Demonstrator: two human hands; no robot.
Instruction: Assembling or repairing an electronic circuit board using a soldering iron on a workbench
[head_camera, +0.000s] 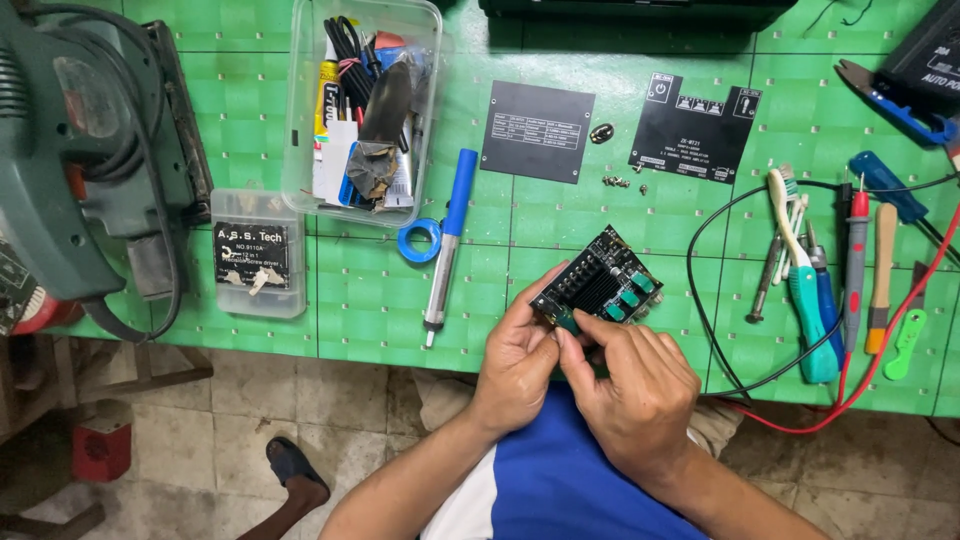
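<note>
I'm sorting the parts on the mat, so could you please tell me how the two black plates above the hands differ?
The left black plate is a plain rectangle; the right black plate has a notched lower edge. The left one carries a small block of print; the right one has white symbols along its top. Both lie flat on the green mat.

Both forearms rise from the lower edge of the view and converge toward the centre, bare to the elbow. The left hand (517, 352) is turned palm inward, its fingers curled upward and its thumb pointing toward the other hand. The right hand (630, 385) lies back-up, knuckles toward the camera, fingers bent and closed in a pinch at the fingertips. The two hands touch at thumb and forefinger; both wrists are slightly flexed.
</note>
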